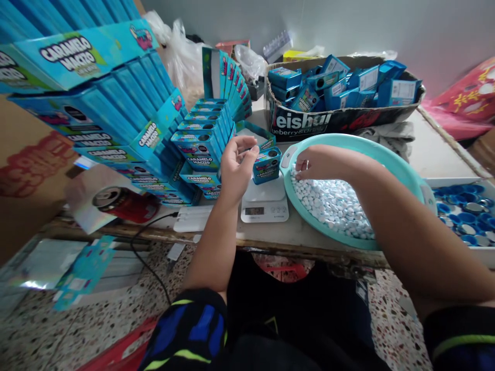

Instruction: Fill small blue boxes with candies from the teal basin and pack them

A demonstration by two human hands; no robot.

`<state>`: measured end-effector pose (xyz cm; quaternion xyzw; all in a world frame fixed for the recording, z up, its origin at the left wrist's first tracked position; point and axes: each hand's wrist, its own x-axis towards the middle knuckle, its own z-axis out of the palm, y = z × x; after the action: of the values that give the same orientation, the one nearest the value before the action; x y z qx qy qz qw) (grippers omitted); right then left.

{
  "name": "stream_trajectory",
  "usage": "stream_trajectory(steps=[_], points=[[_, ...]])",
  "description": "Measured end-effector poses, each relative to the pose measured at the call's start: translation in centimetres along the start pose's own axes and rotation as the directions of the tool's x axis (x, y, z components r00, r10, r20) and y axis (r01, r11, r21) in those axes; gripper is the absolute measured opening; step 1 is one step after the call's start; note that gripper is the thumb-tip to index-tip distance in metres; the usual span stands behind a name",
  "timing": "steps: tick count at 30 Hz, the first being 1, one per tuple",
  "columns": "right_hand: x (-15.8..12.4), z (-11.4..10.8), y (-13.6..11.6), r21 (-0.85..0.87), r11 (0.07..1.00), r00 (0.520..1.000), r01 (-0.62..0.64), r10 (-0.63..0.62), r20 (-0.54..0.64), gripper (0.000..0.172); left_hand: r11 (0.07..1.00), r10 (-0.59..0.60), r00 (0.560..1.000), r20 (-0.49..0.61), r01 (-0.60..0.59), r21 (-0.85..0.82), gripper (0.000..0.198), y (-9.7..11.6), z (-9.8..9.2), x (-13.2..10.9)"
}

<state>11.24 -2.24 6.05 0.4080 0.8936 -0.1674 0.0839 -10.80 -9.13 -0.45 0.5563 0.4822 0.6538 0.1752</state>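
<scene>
A small blue candy box (266, 164) with its lid up stands on a white kitchen scale (265, 202). My left hand (236, 167) hovers just left of that box, fingers curled and apart, with nothing visible in them. My right hand (315, 164) reaches into a teal basin (390, 159) full of small white tablets (332, 202); its fingers are pinched together over the tablets at the basin's left side, and what they hold is too small to make out.
Stacks of blue "Caramelo Macizo" boxes (201, 139) and display cartons (100, 93) stand at the left. A cardboard box (340, 121) of filled blue boxes sits behind the basin. A tray of blue caps (464, 214) lies at the right. A red can (126, 203) lies near the table edge.
</scene>
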Motion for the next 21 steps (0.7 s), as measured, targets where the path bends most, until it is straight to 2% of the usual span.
stream_trajectory(steps=[9, 12, 16, 21], points=[[-0.2, -0.1, -0.3, 0.009, 1.0, 1.0, -0.019, 0.019, 0.007, 0.016, 0.988, -0.125, 0.987, 0.102, 0.115, 0.099, 0.032, -0.9, 0.0, -0.2], [-0.1, -0.2, -0.3, -0.003, 1.0, 1.0, -0.024, 0.024, 0.017, 0.016, 0.978, -0.165, 0.975, 0.149, 0.142, 0.152, 0.055, -1.9, -0.4, -0.3], [0.1, 0.0, -0.1, 0.004, 1.0, 1.0, -0.012, 0.012, 0.015, 0.018, 0.963, -0.254, 0.931, 0.261, 0.22, 0.153, 0.092, -4.4, -1.0, -0.5], [0.3, 0.4, 0.2, 0.004, 1.0, 1.0, -0.007, 0.007, 0.001, 0.019, 0.961, -0.268, 0.922, 0.28, 0.236, 0.142, 0.103, -6.5, -1.6, -0.6]])
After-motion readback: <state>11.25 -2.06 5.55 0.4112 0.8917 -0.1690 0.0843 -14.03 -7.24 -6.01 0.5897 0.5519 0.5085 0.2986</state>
